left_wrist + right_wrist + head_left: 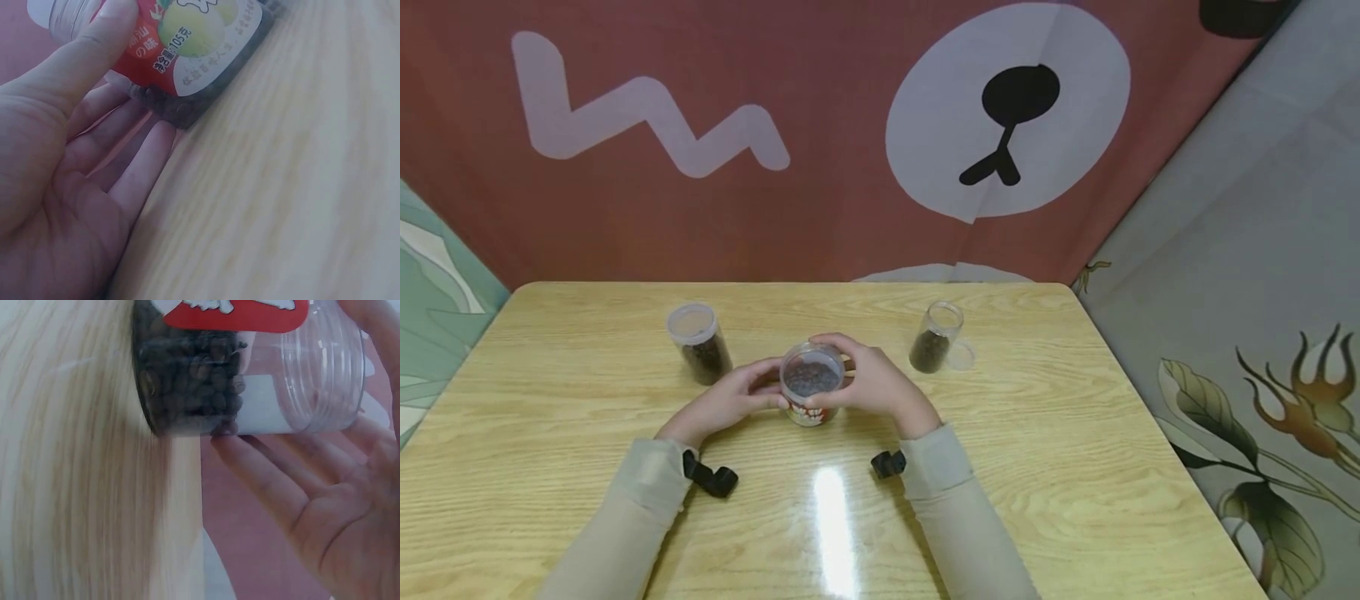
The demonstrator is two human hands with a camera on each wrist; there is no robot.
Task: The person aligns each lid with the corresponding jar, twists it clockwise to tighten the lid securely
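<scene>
Both hands are on a clear plastic jar [811, 377] with a red label and dark brown beans or seeds inside, standing mid-table. My left hand [732, 398] holds its left side, thumb lying on the label [187, 37]. From the right, my right hand [876, 382] grips the jar near its rim between thumb and fingers. In the right wrist view, dark beans [194, 387] fill the bottom part and the screw-thread neck [312, 369] shows. Whether a clear lid covers this jar, I cannot tell.
A taller jar [703, 354] with dark contents and a whitish lid stands left of the hands. To the right is another clear jar [932, 346], partly filled, with a clear round lid [961, 356] lying beside it. A brown curtain [820, 225] hangs behind the wooden table [1060, 467].
</scene>
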